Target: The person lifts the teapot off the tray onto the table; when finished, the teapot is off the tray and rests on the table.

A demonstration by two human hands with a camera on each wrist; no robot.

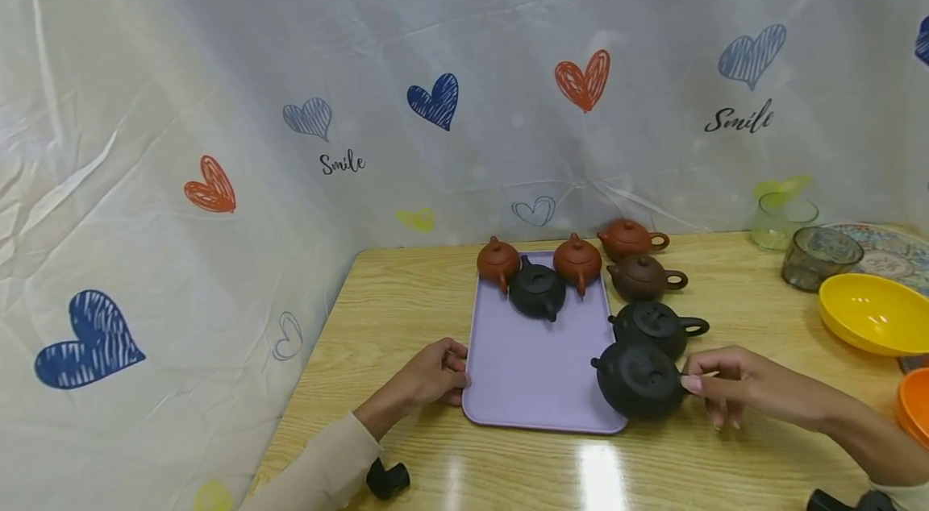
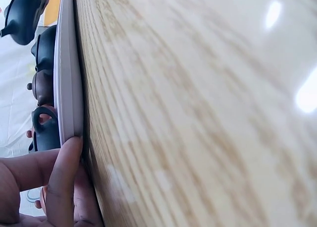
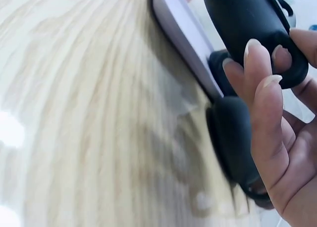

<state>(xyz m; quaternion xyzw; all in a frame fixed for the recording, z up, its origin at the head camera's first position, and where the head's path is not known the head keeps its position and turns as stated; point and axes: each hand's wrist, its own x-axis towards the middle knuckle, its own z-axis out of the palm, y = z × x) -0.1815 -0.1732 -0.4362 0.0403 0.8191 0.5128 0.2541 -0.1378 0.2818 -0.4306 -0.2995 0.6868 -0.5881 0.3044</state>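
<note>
Right grip [image 1: 758, 388] pinches the handle of a held black teapot [image 1: 640, 382], raised off the desk [image 1: 522, 472]; teapot at 9 o'clock from that grip, overlapping the lilac tray [image 1: 537, 382] at its 4 o'clock edge in the head view. Left grip [image 1: 424, 375] holds the tray edge, tray at its 3 o'clock. Count: seven teapots total. At the tray, three: two red-brown teapots [image 1: 497, 263] at 11 and 1 o'clock, one black teapot [image 1: 535, 292] at 12 between them. Off-tray, three: one red-brown [image 1: 626, 240], one dark brown [image 1: 640, 279] toward 2 o'clock, one black [image 1: 656, 324] at 3; plus the held one. Far out around 2 to 3 o'clock: two glass bowls [image 1: 820, 259], one patterned plate [image 1: 900, 257], one yellow bowl [image 1: 878, 309], one orange bowl [image 1: 916, 406]
</note>
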